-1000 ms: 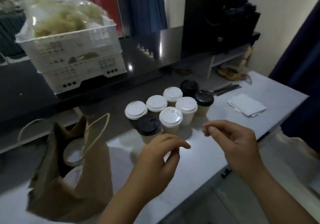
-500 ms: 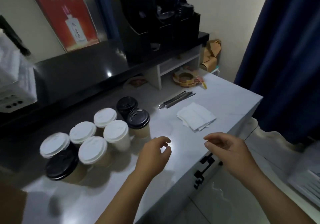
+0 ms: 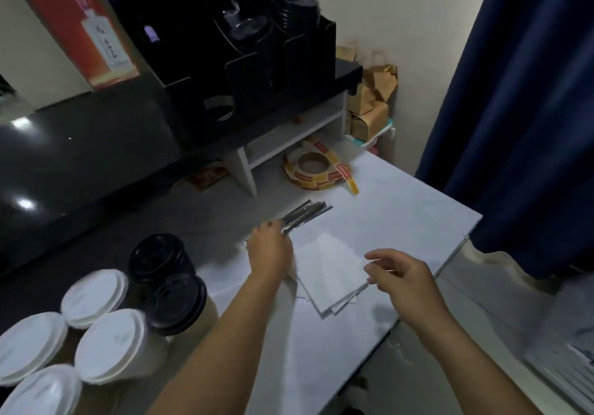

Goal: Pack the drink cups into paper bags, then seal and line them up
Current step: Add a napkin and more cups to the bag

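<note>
Head view: left hand (image 3: pixel 271 250) over near ends of wrapped straws (image 3: pixel 308 213), fingers hidden, grip unclear. Right hand (image 3: pixel 398 275) loosely curled, empty, fingertips (image 3: pixel 370 256) at edge of napkins (image 3: pixel 331 270) lying between both hands. Lidded cups (image 3: pixel 109 344) standing upright left of left hand.

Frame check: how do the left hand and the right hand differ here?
The left hand is at the near end of the wrapped straws, its fingertips hidden. The right hand is at the right edge of the napkin stack, fingers loosely curled. The left hand is farther back on the counter than the right hand. Both are away from the cups.
</note>
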